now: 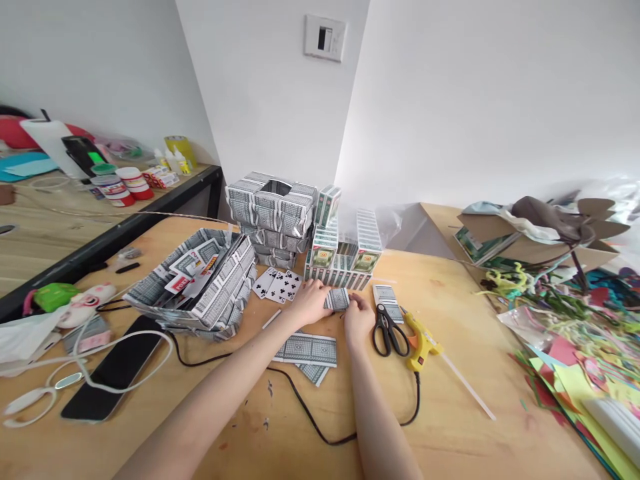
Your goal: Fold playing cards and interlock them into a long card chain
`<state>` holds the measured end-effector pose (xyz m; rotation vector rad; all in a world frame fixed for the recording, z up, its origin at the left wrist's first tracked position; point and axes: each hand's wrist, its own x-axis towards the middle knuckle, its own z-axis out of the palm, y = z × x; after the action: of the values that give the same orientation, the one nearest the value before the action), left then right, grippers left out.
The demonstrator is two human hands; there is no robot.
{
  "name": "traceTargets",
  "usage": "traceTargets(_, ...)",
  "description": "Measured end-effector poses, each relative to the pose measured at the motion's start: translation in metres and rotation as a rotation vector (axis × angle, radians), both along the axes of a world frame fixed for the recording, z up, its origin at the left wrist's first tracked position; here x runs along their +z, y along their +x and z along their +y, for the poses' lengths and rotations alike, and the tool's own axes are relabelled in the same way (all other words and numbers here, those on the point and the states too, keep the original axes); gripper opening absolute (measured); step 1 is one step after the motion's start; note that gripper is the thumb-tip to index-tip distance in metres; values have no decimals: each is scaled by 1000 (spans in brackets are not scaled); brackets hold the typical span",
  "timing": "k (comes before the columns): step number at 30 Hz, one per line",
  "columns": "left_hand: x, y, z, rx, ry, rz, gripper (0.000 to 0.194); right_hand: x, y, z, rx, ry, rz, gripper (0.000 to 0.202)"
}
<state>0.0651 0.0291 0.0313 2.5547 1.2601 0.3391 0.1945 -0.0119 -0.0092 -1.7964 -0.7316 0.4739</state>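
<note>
Between my two hands is a folded playing card piece (338, 299) with a grey patterned back. My left hand (311, 302) closes on its left end, and my right hand (359, 319) pinches its right end. Just below lie card strips (306, 349), patterned side up, partly overlapping. Face-up playing cards (278, 285) with black clubs rest to the left of my left hand. Black-handled scissors (389, 331) lie on a patterned card (386, 301) to the right of my right hand, beside a yellow glue gun (421, 340).
A card-woven basket (225, 293) full of cards stands left, a stacked card-covered box (273, 207) behind it. Several card packs (325, 257) stand in front of the wall. A phone (113, 373) and cables lie left; a black cord (305, 407) crosses the table. Coloured paper (575, 387) fills the right side.
</note>
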Motion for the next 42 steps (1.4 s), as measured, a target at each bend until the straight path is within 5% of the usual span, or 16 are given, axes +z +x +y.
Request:
traceTargets(8, -2, 11, 7, 73, -17, 79, 50, 1, -1, 1, 90, 6, -138, 31)
traceTargets(16, 7, 4, -1, 31, 63, 46, 40, -6, 1, 7, 316, 154, 40, 41)
traceTargets(20, 8, -7, 0, 100, 130, -78, 42, -11, 1, 10, 471, 203, 45, 28)
traceTargets(27, -15, -18, 4, 306, 10, -511, 45, -14, 2, 10, 414, 112, -239, 14)
traceTargets(34, -29, -14, -4, 273, -93, -713, 44, -10, -8, 3, 422, 101, -543, 58)
traceTargets(42, -28, -18, -3, 154, -107, -671, 29, -7, -11, 0, 485, 44, -677, 59)
